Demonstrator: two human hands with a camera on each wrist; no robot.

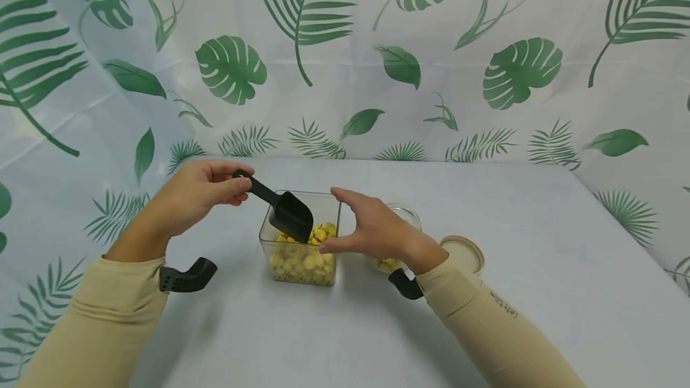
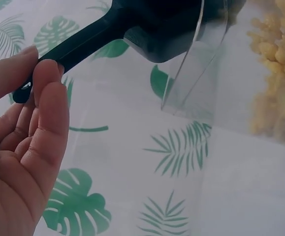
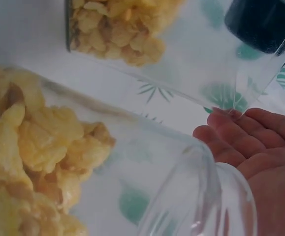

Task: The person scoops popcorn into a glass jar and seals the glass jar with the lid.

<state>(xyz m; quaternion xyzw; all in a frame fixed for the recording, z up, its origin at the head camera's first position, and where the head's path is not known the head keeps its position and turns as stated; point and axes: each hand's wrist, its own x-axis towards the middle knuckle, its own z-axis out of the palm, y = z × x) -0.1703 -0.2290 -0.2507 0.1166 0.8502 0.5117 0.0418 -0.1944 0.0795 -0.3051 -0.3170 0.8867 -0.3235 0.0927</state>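
My left hand (image 1: 196, 190) pinches the handle end of a black scoop (image 1: 291, 217) between thumb and fingers. The scoop's bowl tilts down into a clear square container (image 1: 319, 201), near the yellow popcorn (image 1: 323, 233) inside it. With thumb at the front corner and fingers at the back corner, my right hand (image 1: 380, 226) holds the container's right side near the rim. In the right wrist view, fingertips (image 3: 221, 117) touch a corner of the container. A clear jar (image 3: 181, 182) with popcorn stands beside that hand, partly hidden by it in the head view.
A round lid (image 1: 478, 251) with a tan rim lies on the white table (image 1: 539, 292), right of the jar and partly behind my right forearm. A leaf-printed curtain (image 1: 345, 94) hangs behind the table and along its left side.
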